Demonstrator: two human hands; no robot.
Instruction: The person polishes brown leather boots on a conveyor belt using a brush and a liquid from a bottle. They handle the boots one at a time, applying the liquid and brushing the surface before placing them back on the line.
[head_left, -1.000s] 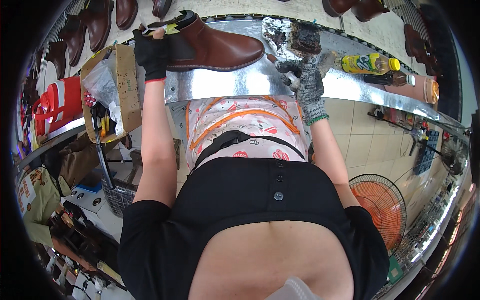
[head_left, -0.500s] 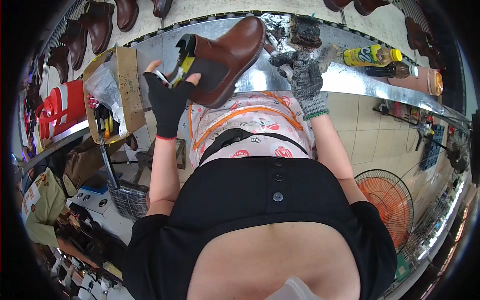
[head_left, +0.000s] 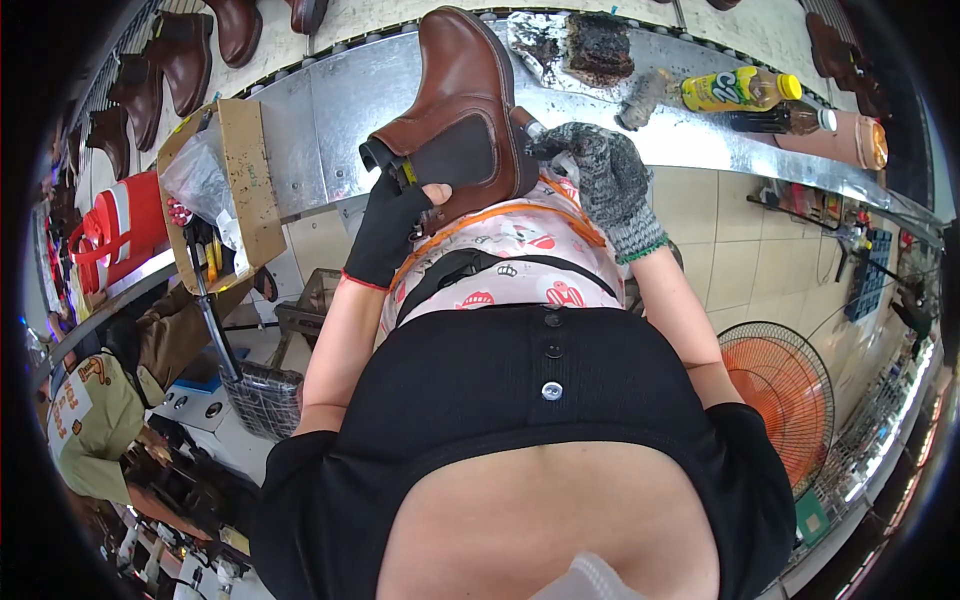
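A brown leather ankle boot (head_left: 452, 85) with dark elastic side panels lies on its side, its toe pointing away from me. My left hand (head_left: 385, 225), in a black fingerless glove, is closed on the boot's shaft, the thumb over the elastic panel. Beside the heel end of the sole is my right hand (head_left: 604, 180), in a grey knit glove. Its fingers are closed round a short tool with a brown end and a pale band (head_left: 524, 124); the rest of the tool is hidden. On the metal bench behind lies a black, crusted pad (head_left: 598, 50) on a smeared white sheet.
At the right of the metal bench (head_left: 330, 125) lie a wad of grey fluff (head_left: 645, 98), a yellow-labelled bottle (head_left: 735, 90) and a dark bottle (head_left: 785, 118). A cardboard box (head_left: 250, 170) stands at left. More boots (head_left: 182, 60) line the rack beyond. An orange fan (head_left: 775, 400) is low right.
The boot has swung from pointing right to pointing away from me. My right hand has moved from the black pad to the boot's sole, and my left hand has come lower and nearer.
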